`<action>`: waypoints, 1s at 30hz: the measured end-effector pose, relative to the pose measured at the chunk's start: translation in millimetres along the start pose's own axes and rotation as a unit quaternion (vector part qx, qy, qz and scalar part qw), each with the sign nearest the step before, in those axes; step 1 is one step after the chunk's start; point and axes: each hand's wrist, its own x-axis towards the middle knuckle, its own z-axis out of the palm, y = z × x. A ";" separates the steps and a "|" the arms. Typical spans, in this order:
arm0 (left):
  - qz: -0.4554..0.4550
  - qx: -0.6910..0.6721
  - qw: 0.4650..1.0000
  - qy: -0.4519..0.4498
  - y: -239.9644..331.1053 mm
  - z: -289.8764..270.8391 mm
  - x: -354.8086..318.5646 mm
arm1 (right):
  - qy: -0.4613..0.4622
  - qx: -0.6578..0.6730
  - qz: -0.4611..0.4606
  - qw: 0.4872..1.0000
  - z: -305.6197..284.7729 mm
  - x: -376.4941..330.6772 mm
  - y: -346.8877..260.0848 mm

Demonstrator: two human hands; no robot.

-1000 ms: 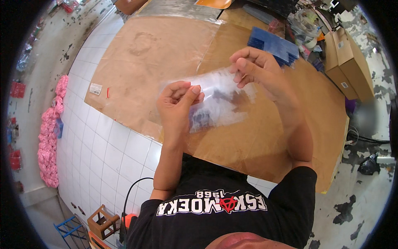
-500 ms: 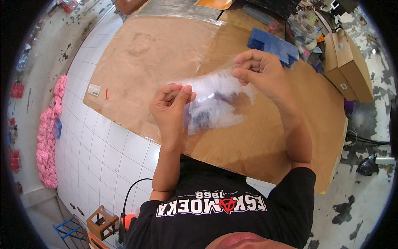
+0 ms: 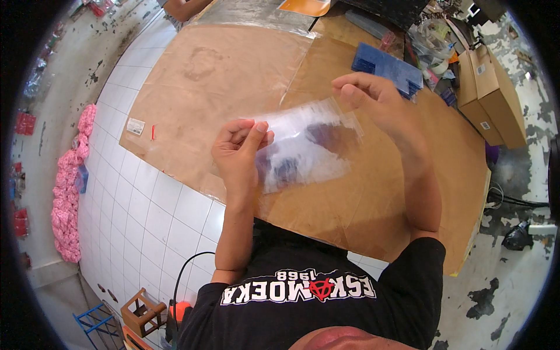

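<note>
A loose stack of clear plastic sheets (image 3: 303, 146), glossy and crinkled with ragged, overlapping edges, lies spread over the brown-covered table. My left hand (image 3: 242, 140) pinches its left edge between thumb and fingertips. Above the upper right corner of the sheets, my right hand (image 3: 373, 102) is raised, apart from them. Its index finger is stretched out with the thumb close by, and no object shows in it. Farther back to the right lies a pile of blue translucent plastic pieces (image 3: 388, 67).
Brown paper under clear film covers the table (image 3: 192, 111); a white label (image 3: 135, 126) and a red strip (image 3: 153, 133) lie at its left. Cardboard boxes (image 3: 493, 96) stand at right. Another person's arm (image 3: 184, 8) shows at the far edge. Pink bundles (image 3: 67, 198) sit left.
My right hand has come away from the sheets' upper right edge, its fingers loosening. The sheets have settled flatter. My left hand keeps its pinch.
</note>
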 end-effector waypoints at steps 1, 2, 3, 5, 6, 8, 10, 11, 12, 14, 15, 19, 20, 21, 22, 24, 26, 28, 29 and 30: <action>-0.006 0.003 1.000 -0.005 -1.2 0.9 -0.6 | -0.028 0.047 0.051 0.997 3.1 -2.2 -8.1; -0.011 0.007 1.000 -0.009 -2.3 1.9 -1.3 | -0.055 0.094 0.101 0.989 5.7 -4.1 -13.9; -0.023 0.000 1.000 -0.015 -3.7 3.4 -2.4 | -0.061 0.097 0.108 0.988 8.7 -5.5 -16.6; -0.046 -0.012 0.998 -0.027 -4.8 6.3 -4.9 | -0.072 0.105 0.119 0.985 11.8 -7.8 -20.4; -0.053 -0.014 0.998 -0.035 -5.0 6.4 -5.4 | -0.071 0.100 0.114 0.986 11.0 -7.8 -17.6; -0.067 -0.018 0.996 -0.051 -5.5 7.5 -6.0 | -0.068 0.088 0.105 0.988 6.8 -7.2 -8.8; -0.060 -0.036 0.996 -0.056 -3.9 6.1 -4.8 | -0.045 0.074 0.090 0.992 3.9 -6.4 -7.4; -0.057 -0.044 0.996 -0.058 -2.7 5.6 -4.1 | -0.034 0.068 0.083 0.994 2.8 -5.7 -7.7; 0.000 -0.016 1.000 -0.023 -0.9 8.7 -3.7 | -0.037 0.070 0.082 0.993 1.2 -5.2 -7.9; 0.112 0.040 0.992 0.045 3.6 18.6 -2.6 | -0.042 0.073 0.082 0.993 -1.7 -5.3 -7.0; 0.191 0.161 0.968 0.024 8.4 16.5 -1.0 | -0.057 0.056 0.084 0.993 -1.5 -6.1 -8.0; 0.314 0.411 0.846 -0.129 31.7 13.8 1.6 | -0.127 -0.013 0.079 0.989 5.2 -15.1 -23.3; 0.301 0.420 0.837 -0.182 35.1 14.5 0.2 | -0.149 -0.029 0.074 0.986 7.9 -17.0 -28.0; 0.252 0.392 0.862 -0.200 33.7 13.4 -1.2 | -0.156 -0.044 0.063 0.985 9.8 -18.6 -30.9; 0.203 0.363 0.883 -0.217 31.3 11.4 -3.3 | -0.163 -0.059 0.050 0.984 11.9 -19.8 -33.9; 0.194 0.310 0.910 -0.198 29.7 13.8 -5.4 | -0.163 -0.061 0.036 0.984 15.5 -19.3 -35.9; 0.125 0.305 0.923 -0.199 27.2 4.7 -2.3 | -0.145 -0.040 0.035 0.988 13.7 -20.2 -32.8; 0.055 0.268 0.942 -0.192 21.6 -10.0 3.3 | -0.117 0.023 0.056 0.991 13.4 -17.9 -24.4; 0.020 0.234 0.955 -0.184 17.8 -18.1 6.8 | -0.103 0.055 0.066 0.991 13.5 -15.8 -19.5; -0.015 0.198 0.964 -0.176 15.8 -24.1 9.8 | -0.097 0.064 0.075 0.990 13.6 -13.2 -15.1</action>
